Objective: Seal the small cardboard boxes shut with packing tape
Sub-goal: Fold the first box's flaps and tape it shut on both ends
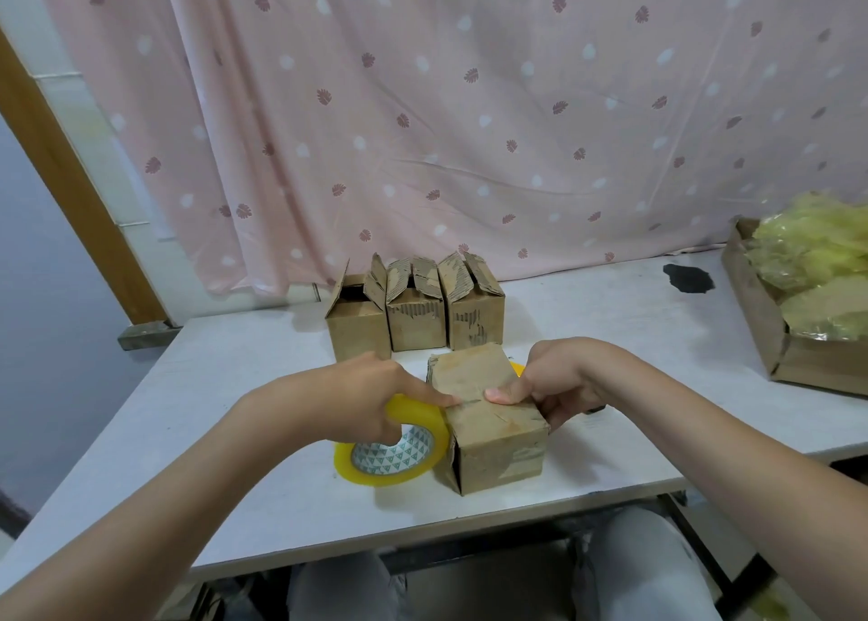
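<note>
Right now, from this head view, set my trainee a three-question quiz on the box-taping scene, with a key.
1. True or false: the three boxes at the back of the table have their top flaps taped shut.
2. Which hand grips the yellow tape roll? A) left hand B) right hand C) neither
3. Fill in: the right thumb presses on the top of the near box, beside the ____ between its flaps.

Key:
1. False: their flaps stand open.
2. A: the left hand grips the roll against the box's left side.
3. Seam.
</note>
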Demonstrator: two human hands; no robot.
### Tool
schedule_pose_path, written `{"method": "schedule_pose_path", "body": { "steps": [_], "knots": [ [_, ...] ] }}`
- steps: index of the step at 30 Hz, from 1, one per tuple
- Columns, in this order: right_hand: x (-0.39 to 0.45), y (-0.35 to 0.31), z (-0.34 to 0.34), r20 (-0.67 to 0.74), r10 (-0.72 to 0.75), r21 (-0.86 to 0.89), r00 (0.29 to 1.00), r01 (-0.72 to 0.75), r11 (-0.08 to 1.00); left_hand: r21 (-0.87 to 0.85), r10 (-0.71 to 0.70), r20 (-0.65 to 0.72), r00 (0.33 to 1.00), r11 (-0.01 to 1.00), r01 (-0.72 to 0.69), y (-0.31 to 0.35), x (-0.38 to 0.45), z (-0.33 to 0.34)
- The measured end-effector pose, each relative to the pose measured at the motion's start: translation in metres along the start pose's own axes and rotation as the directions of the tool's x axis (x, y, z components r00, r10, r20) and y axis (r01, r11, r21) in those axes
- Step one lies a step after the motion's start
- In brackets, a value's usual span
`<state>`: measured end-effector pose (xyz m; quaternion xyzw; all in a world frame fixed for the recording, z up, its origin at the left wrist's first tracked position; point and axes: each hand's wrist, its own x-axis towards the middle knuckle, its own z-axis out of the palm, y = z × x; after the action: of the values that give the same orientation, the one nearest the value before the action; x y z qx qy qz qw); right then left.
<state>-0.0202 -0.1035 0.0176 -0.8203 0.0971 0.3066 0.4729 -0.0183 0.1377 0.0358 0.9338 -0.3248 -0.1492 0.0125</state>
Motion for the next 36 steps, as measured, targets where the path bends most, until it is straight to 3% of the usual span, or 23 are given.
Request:
{"method": "schedule_pose_path", "body": {
  "steps": [7,33,36],
  "knots": [
    [0.001,0.002,0.001,0.0,-0.018,0.018,1.0,0.018,1.0,-0.054,-0.016,-0.008,1.0,0.998,0.015,-0.001,-0.003,0.003],
    [-0.017,-0.003,0.009,-0.015,-0.001,-0.042,1.0,0.001,0.999,0.011,-0.053,0.022,0.998,0.999,0.052,0.001,-0.007,0.004],
    [-0.021,-0.009,0.014,-0.078,-0.024,-0.093,0.997,0.016,0.996,0.019,-0.042,0.001,0.999,0.999,0.042,0.004,-0.007,0.004]
  ]
}}
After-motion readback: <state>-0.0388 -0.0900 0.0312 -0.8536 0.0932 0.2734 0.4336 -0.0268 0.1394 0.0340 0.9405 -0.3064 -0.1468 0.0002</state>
